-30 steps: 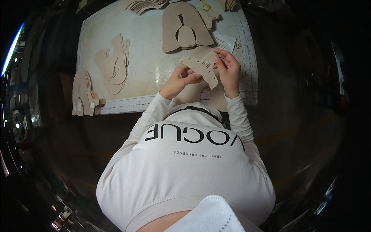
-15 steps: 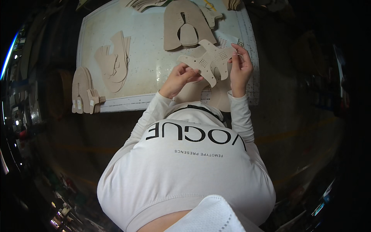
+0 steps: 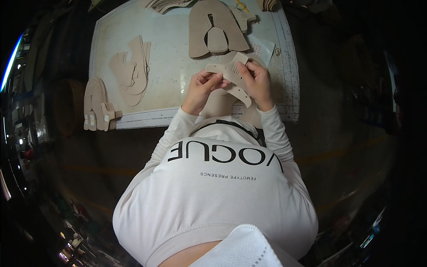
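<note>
Both hands hold one beige cut leather piece (image 3: 227,67) with small punched holes, above the near edge of a pale cutting mat (image 3: 169,49). My left hand (image 3: 202,86) pinches its lower left part. My right hand (image 3: 258,80) grips its right side, thumb on top. A narrow strip of the piece hangs down between the hands. White sleeves cover both forearms.
A big horseshoe-shaped beige piece (image 3: 216,27) lies on the mat just beyond the hands. A loose pile of curved pieces (image 3: 133,71) sits mid-left. A stack of similar pieces (image 3: 97,104) stands at the mat's left corner. Dark surroundings ring the table.
The leather piece has been turned and shifted slightly left, now held lower between both hands; my right hand dropped from a raised grip at its right edge.
</note>
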The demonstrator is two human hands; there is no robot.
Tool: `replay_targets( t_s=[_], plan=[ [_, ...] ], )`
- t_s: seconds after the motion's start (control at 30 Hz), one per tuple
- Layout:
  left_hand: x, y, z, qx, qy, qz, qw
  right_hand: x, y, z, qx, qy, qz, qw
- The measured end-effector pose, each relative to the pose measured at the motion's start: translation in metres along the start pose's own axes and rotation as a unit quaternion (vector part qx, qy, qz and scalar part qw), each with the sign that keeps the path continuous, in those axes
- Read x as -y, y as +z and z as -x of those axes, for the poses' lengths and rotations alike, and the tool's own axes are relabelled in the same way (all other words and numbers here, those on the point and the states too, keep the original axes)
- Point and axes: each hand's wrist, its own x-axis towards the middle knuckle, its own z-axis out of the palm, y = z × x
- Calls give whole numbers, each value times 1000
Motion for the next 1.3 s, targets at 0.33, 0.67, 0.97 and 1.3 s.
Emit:
replay_targets(
  t_s=[0.33, 0.67, 0.97, 1.3],
  plan=[
    [0, -4, 4, 31, -7, -17, 999, -3, 8, 8, 30, 52, 8, 998],
    [-6, -2, 8, 50, 4, -8, 999, 3, 16, 3, 33, 39, 9, 999],
    [-8, -3, 6, 27, 16, -118, 993, 1, 0, -16, 69, -100, 99, 988],
    [2, -52, 7, -103, 14, -13, 994, -128, -45, -50, -82, 45, 231, 968]
  ],
)
